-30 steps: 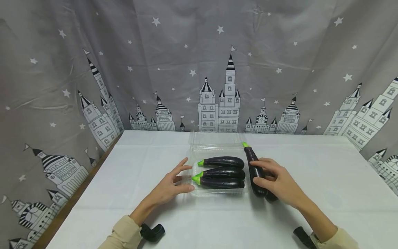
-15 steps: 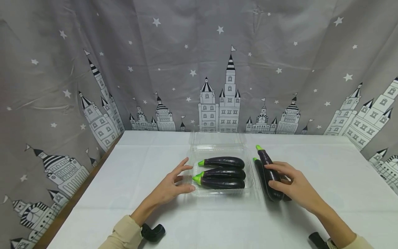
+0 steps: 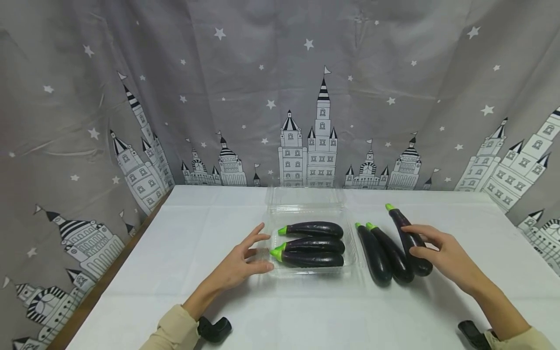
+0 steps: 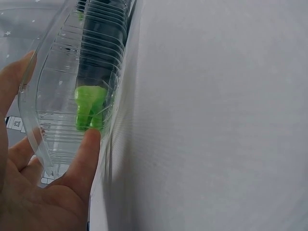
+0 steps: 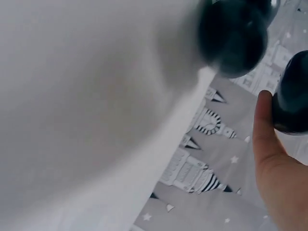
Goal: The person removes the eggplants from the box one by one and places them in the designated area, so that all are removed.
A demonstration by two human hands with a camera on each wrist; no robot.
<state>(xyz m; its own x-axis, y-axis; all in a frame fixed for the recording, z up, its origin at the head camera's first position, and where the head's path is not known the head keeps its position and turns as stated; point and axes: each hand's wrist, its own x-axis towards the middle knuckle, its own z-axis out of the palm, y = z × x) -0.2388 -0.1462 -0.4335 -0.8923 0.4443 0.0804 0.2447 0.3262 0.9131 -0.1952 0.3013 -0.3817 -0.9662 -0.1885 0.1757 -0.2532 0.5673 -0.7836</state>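
Note:
My right hand [image 3: 446,250] grips a dark eggplant [image 3: 404,233] with a green stem end, thumb on one side and fingers on the other. In the right wrist view its thumb [image 5: 264,120] presses the rounded end of that eggplant [image 5: 293,96]. Just left of it two more eggplants [image 3: 374,257] lie side by side on the white table. My left hand [image 3: 238,260], fingers spread, touches the left end of a clear plastic clamshell box [image 3: 306,272]. In the left wrist view the thumb [image 4: 85,159] lies against its ribbed wall. Three eggplants [image 3: 312,244] lie inside, green ends leftward.
The box's clear lid [image 3: 306,195] is folded back toward the grey castle-print curtain [image 3: 245,97]. A black curved device [image 3: 214,329] is at the left wrist, another black piece [image 3: 474,334] at the right wrist. The white cloth [image 3: 210,209] ends before the curtain.
My right hand has moved to the right with the held eggplant, from beside the box to past the two eggplants on the table, which now show fully. The left hand stays at the box.

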